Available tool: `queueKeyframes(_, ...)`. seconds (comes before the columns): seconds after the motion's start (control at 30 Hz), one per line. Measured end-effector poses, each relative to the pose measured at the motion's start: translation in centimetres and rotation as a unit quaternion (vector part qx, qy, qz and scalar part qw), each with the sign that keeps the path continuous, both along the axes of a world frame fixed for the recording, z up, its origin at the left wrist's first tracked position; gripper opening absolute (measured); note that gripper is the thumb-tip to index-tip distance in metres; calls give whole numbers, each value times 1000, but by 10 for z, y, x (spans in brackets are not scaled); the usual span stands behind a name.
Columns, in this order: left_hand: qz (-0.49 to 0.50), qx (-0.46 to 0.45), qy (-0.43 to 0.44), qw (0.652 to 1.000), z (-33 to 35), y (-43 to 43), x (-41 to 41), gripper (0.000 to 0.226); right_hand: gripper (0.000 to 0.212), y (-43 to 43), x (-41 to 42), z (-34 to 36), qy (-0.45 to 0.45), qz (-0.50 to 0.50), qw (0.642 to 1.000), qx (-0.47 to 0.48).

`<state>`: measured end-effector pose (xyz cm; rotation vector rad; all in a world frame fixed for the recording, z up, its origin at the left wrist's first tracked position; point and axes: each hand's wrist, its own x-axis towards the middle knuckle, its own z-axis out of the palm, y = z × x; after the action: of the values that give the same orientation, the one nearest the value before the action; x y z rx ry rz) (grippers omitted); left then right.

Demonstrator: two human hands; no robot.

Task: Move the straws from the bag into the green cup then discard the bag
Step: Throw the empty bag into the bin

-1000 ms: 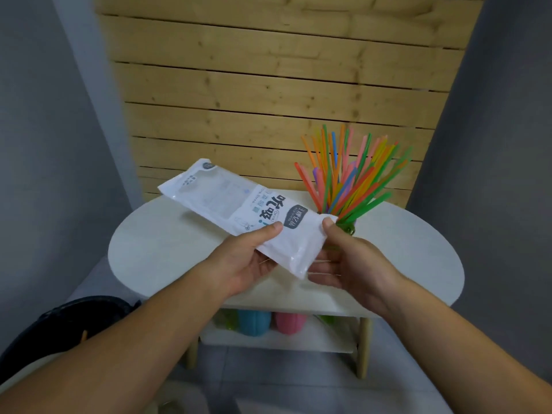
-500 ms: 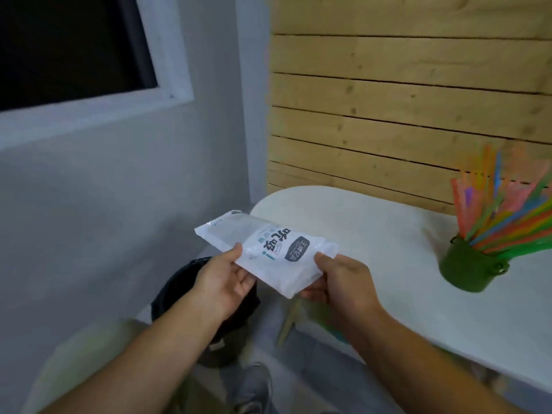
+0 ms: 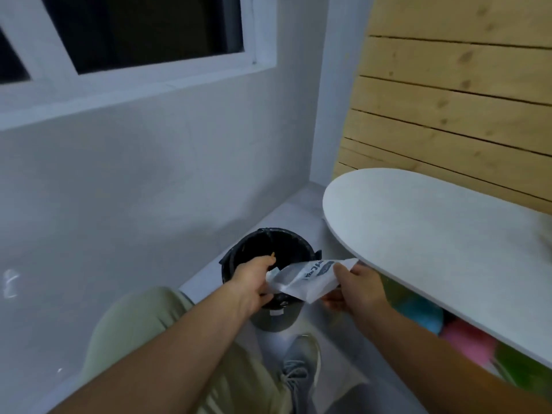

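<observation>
Both hands hold the white plastic straw bag [image 3: 304, 279], flat and creased, right above a black-lined trash bin [image 3: 268, 249] on the floor. My left hand [image 3: 254, 279] grips the bag's left end over the bin's opening. My right hand [image 3: 355, 288] pinches its right end beside the table edge. The green cup and the straws are out of view, off to the right.
The white oval table [image 3: 433, 234] fills the right side, its rim just above my right hand. Blue, pink and green items [image 3: 466, 339] sit on the shelf under it. My leg and grey shoe [image 3: 301, 366] stand next to the bin. A grey wall lies to the left.
The view has swung left and down from the table to the bin. Both hands have carried the bag down over the bin's opening; the cup with straws has left the frame.
</observation>
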<state>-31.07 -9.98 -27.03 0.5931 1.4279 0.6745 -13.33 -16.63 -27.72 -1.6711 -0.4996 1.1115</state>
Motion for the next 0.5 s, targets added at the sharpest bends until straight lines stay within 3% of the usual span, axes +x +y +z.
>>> queueKeyframes(0.13,5,25,-12,1000,9,1,1,47,42,21,-7,-6,-15,52,997,-55)
queueKeyframes(0.23,-29,62,2,998,15,-4,9,16,54,18,-5,-9,6,91,990,-107)
queueKeyframes(0.37,-127,145,44,980,27,-8,32,19,33,-13,15,5,-31,102,991,-86)
queueKeyframes(0.5,-247,212,19,945,64,-20,78,9,22,-74,57,55,-122,156,979,-52)
